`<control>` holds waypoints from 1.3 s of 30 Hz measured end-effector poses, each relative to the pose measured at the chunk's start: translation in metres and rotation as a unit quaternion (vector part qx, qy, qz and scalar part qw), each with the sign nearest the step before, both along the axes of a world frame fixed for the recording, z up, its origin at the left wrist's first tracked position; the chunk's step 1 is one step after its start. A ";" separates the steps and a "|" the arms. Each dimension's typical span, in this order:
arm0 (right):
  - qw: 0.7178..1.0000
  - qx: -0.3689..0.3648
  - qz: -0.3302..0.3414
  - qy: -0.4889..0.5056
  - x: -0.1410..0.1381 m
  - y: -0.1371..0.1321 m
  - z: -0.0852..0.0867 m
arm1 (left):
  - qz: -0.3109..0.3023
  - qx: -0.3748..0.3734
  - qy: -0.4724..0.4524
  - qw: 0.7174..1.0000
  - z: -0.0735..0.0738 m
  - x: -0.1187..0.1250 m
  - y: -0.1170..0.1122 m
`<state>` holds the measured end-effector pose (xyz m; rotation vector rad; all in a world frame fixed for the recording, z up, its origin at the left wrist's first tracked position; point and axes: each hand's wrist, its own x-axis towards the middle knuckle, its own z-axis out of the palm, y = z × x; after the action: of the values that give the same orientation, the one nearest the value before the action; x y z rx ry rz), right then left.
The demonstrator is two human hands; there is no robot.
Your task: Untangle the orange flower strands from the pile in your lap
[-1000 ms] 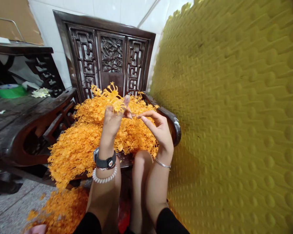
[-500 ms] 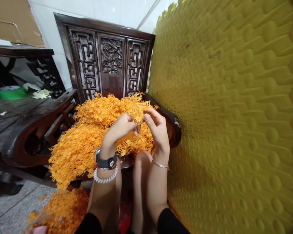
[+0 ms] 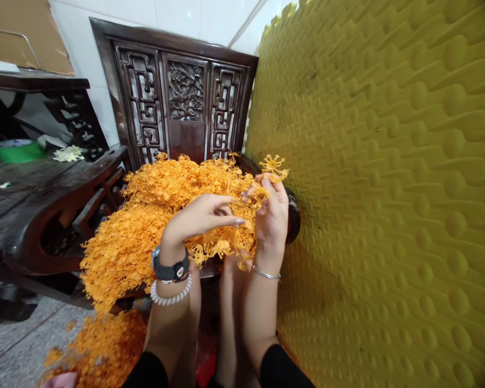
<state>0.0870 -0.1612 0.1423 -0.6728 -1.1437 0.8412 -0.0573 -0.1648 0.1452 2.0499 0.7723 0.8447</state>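
Note:
A big heap of orange plastic flower pieces point(image 3: 153, 221) covers the seat of a dark carved wooden chair point(image 3: 186, 91). My right hand point(image 3: 271, 215) is raised at the heap's right edge, fingers closed on a small orange flower sprig point(image 3: 271, 167) that sticks up above them. My left hand point(image 3: 200, 215), with a watch and a bead bracelet on the wrist, reaches across toward it, fingers pinched on an orange strand that runs to the right hand. Both hands hover just above the heap.
A tall yellow foam sheet with raised bumps point(image 3: 388, 205) stands close on the right. More orange pieces point(image 3: 101, 345) lie on the grey floor at lower left. A dark wooden table point(image 3: 32, 183) with a green bowl point(image 3: 16, 151) sits to the left.
One second ago my left hand held a sprig up high. The hands then met over the heap, and now the right hand has lifted a sprig to the right.

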 end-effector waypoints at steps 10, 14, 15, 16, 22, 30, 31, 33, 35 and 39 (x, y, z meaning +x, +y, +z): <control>0.997 -0.077 0.026 0.018 0.005 0.001 0.001 | 0.107 0.030 -0.224 0.968 0.007 -0.008 -0.004; 0.990 -0.090 0.082 -0.071 -0.001 -0.003 0.000 | 0.167 0.106 -0.250 0.948 0.010 0.002 -0.006; 0.988 -0.090 0.089 -0.088 -0.003 -0.003 -0.001 | 0.183 0.127 -0.233 0.947 0.010 0.004 -0.006; 0.987 -0.089 0.094 -0.099 -0.004 -0.003 -0.001 | 0.196 0.144 -0.218 0.945 0.011 0.007 -0.006; 0.976 -0.024 0.202 -0.076 -0.011 -0.008 -0.004 | 0.096 0.076 -0.296 0.947 0.009 0.016 -0.006; 0.943 0.142 0.267 0.137 -0.010 -0.012 0.003 | 0.005 -0.121 -0.408 0.905 0.008 0.021 0.004; 0.952 0.135 0.240 0.129 -0.007 -0.010 0.004 | 0.009 -0.119 -0.419 0.900 0.009 0.021 0.005; 0.977 0.071 0.189 0.074 0.000 -0.004 0.003 | 0.017 -0.115 -0.427 0.897 0.009 0.024 0.007; 0.992 -0.009 0.125 0.024 0.002 0.001 -0.001 | 0.053 -0.083 -0.409 0.907 0.006 0.028 0.010; 0.998 -0.050 -0.002 -0.047 -0.005 0.010 -0.008 | 0.232 0.051 -0.394 0.888 -0.003 0.034 0.020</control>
<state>0.0818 -0.1513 0.1343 -0.8035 -1.1908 0.8748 -0.0229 -0.1444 0.1419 1.3850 0.7442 1.8628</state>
